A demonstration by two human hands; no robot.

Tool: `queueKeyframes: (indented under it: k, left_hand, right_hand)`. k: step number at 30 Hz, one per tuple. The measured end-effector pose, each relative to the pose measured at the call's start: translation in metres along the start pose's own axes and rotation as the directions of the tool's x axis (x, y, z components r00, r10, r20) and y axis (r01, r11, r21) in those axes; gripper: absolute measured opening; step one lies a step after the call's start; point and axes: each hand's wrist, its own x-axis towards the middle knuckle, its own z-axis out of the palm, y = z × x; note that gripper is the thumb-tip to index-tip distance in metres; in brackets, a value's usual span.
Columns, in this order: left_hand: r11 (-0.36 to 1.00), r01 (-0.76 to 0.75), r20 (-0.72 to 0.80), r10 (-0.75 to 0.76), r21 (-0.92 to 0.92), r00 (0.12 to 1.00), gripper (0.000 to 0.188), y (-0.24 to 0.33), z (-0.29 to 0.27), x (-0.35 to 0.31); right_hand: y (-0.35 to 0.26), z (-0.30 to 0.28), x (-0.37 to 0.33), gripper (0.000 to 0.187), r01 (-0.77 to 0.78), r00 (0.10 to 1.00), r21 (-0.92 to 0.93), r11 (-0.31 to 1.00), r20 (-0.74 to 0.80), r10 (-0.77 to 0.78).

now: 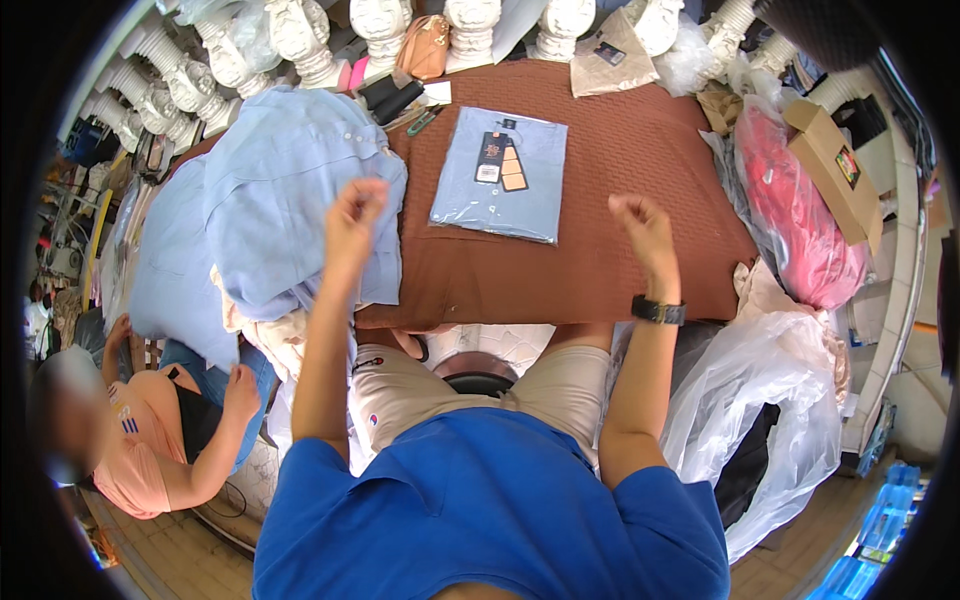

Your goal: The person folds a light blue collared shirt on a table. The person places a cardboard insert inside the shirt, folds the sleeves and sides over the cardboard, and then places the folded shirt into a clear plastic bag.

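A folded light-blue shirt in a clear plastic sleeve (462, 165) lies on the brown quilted cloth (640, 150), with a dark hang tag (491, 158) and a tan tag (514, 170) on its front. My left hand (355, 222) is raised left of the packed shirt, before a heap of light-blue shirts (270, 190). Its fingers are curled together, and nothing shows in them. On the other side of the sleeve, my right hand (643, 232) hovers with bent, closed fingers, also without any visible object. A dark watch (658, 310) circles my right wrist. Neither hand touches the packed shirt.
White balusters (380, 30) line the far edge, near a brown pouch (424, 47) and a small green cutter (424, 121). Bagged pink garments (790, 210) and a cardboard box (832, 165) stand right, above a large clear bag (750, 400). Another person (150, 430) sits at left.
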Motion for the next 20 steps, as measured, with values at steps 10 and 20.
queueKeyframes:
  k: [10, 20]
  left_hand:
    - [0.923, -0.094, 0.046, 0.083, 0.374, 0.996, 0.021, -0.049, 0.086, -0.083]
    - [0.791, -0.233, 0.056, 0.245, 0.565, 0.968, 0.015, -0.067, 0.09, -0.087]
  right_hand:
    - [0.068, 0.115, -0.006, 0.054, -0.255, 0.963, -0.428, 0.867, -0.192, 0.188]
    - [0.036, 0.125, 0.018, 0.052, -0.311, 0.95, 0.557, 0.77, 0.191, 0.245]
